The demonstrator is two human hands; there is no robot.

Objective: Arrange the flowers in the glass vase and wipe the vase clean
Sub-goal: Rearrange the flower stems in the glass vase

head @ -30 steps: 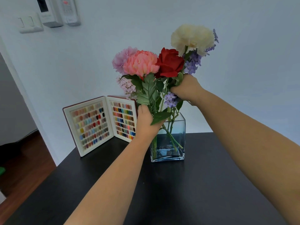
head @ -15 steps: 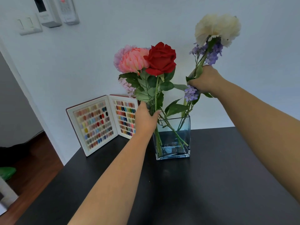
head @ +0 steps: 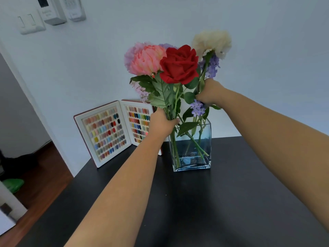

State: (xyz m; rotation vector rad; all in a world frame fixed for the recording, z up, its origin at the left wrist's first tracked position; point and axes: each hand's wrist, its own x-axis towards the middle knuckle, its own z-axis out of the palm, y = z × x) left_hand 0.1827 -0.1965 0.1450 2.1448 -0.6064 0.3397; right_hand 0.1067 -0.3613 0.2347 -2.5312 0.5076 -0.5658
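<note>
A square glass vase [head: 204, 157] holding a little water stands on the black table [head: 195, 211] near the wall. Several flower stems stand in it. My left hand [head: 161, 123] grips the stems of the red rose [head: 179, 65] and pink flower [head: 146, 59] just above the vase's left rim. My right hand [head: 210, 92] is closed around the stems of the cream flower [head: 211, 41] and purple sprigs [head: 211, 65], higher up and to the right. The stem ends reach the vase bottom.
An open book of coloured nail samples [head: 114, 131] leans against the white wall left of the vase. Wall switches and panels [head: 49, 13] hang at top left. The table's left edge drops to a wooden floor [head: 41, 184].
My right hand has swung the cream flower and purple sprigs out to the right and back in beside the rose. My left hand has kept its grip on the rose bunch.
</note>
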